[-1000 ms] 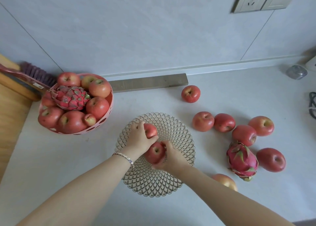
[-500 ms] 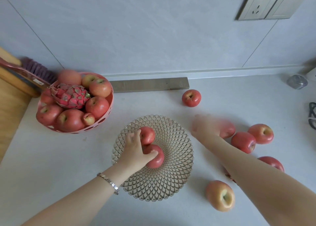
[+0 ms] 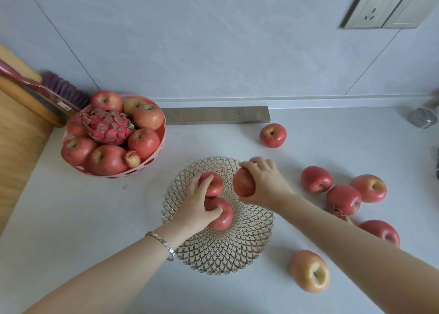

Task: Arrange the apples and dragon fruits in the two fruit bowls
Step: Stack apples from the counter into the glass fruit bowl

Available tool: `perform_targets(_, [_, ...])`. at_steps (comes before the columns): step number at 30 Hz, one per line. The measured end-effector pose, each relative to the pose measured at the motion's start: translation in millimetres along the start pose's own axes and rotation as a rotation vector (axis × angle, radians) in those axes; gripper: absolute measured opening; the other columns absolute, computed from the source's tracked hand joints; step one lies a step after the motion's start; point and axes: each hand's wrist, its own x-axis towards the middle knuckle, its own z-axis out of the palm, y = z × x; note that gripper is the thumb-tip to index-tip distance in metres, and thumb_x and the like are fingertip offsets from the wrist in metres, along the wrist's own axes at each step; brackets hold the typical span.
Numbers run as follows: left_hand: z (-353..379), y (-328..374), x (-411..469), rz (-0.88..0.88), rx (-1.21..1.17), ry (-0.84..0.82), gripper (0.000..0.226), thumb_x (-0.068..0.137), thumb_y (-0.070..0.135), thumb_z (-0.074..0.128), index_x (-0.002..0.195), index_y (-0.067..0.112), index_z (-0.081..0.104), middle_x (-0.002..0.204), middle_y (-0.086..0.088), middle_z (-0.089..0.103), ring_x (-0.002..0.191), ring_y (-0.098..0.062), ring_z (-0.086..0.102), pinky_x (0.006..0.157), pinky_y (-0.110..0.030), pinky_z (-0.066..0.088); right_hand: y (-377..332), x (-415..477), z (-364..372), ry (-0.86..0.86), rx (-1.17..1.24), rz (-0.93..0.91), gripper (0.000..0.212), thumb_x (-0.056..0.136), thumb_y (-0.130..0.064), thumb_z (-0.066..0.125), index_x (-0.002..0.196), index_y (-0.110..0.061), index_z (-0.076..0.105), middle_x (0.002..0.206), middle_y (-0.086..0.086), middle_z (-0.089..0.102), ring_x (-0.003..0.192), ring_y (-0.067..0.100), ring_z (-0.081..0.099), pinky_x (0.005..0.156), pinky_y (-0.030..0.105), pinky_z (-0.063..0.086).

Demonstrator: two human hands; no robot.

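Note:
A gold lattice bowl (image 3: 223, 252) sits in the middle of the counter with two red apples in it, a far one (image 3: 215, 184) and a near one (image 3: 222, 215). My left hand (image 3: 197, 207) rests on both, fingers spread over them. My right hand (image 3: 263, 183) grips a third red apple (image 3: 242, 183) over the bowl's right rim. A pink bowl (image 3: 152, 164) at the left holds several apples and a dragon fruit (image 3: 107, 126). A second dragon fruit (image 3: 338, 212) is mostly hidden behind my right forearm.
Loose apples lie on the counter at right (image 3: 316, 179), (image 3: 343, 198), (image 3: 368, 188), (image 3: 380, 231), one at the back (image 3: 272, 135) and one near me (image 3: 310, 271). A grey bar (image 3: 213, 115) lies along the wall. A brush (image 3: 61, 88) and wooden board (image 3: 16, 133) are at left.
My right hand reached to the loose apples at right, took one and brought it back over the bowl's right rim. My left hand stayed on the two apples in the bowl.

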Motion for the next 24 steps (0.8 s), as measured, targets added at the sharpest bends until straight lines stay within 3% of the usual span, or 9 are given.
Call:
perform_targets(4, [0,-3,3,0.051,0.002,-0.021,0.079,0.085,0.029,0.064,0.147,0.031,0.015,0.155,0.012,-0.009,0.142,-0.015,0.019,0.108,-0.026,0.031,-13,4,26,-0.067,-0.112,-0.029,0.071,0.070,-0.037,0.072,0.133,-0.021,0.042,0.131,0.003,0.044,0.120,0.029,0.036,0.099,0.040,0.038])
perform_targets(11, [0,-14,3,0.060,-0.031,-0.076,0.082,0.086,0.021,0.063,0.148,0.032,0.010,0.154,0.010,-0.016,0.145,-0.014,0.008,0.111,-0.026,0.028,1,2,39,-0.053,0.081,-0.034,0.074,0.062,-0.032,0.080,0.128,-0.017,0.049,0.128,0.004,0.050,0.119,0.027,0.044,0.098,0.043,0.043])
perform_targets(14, [-2,-15,2,0.062,-0.018,-0.104,0.083,0.087,0.019,0.060,0.148,0.033,0.005,0.153,0.011,-0.022,0.144,-0.015,0.012,0.098,-0.016,0.033,6,2,40,-0.146,0.097,-0.022,0.083,0.064,-0.025,0.079,0.135,-0.017,0.038,0.135,0.004,0.044,0.122,0.025,0.045,0.099,0.037,0.042])
perform_targets(18, [2,-12,1,0.064,0.052,-0.080,0.087,0.087,0.020,0.058,0.148,0.033,-0.002,0.153,0.007,-0.029,0.138,-0.019,0.030,0.079,-0.014,0.041,7,0,43,-0.148,0.140,-0.023,0.083,0.064,-0.021,0.080,0.135,-0.016,0.037,0.136,0.004,0.043,0.124,0.022,0.045,0.099,0.030,0.039])
perform_targets(21, [8,-9,-1,0.057,0.000,-0.042,0.085,0.087,0.018,0.058,0.149,0.030,0.000,0.153,0.006,-0.028,0.146,-0.020,0.010,0.095,-0.014,0.033,9,0,44,-0.139,0.139,-0.021,0.083,0.064,-0.023,0.080,0.134,-0.017,0.037,0.135,0.002,0.044,0.122,0.022,0.047,0.099,0.035,0.043])
perform_targets(24, [13,-4,-4,0.010,-0.041,-0.008,0.083,0.088,0.020,0.057,0.149,0.029,0.001,0.154,0.002,-0.026,0.147,-0.021,-0.003,0.109,-0.024,0.024,7,0,48,-0.146,0.068,-0.030,0.087,0.065,-0.025,0.079,0.138,-0.018,0.032,0.139,0.001,0.040,0.128,0.022,0.040,0.106,0.036,0.035])
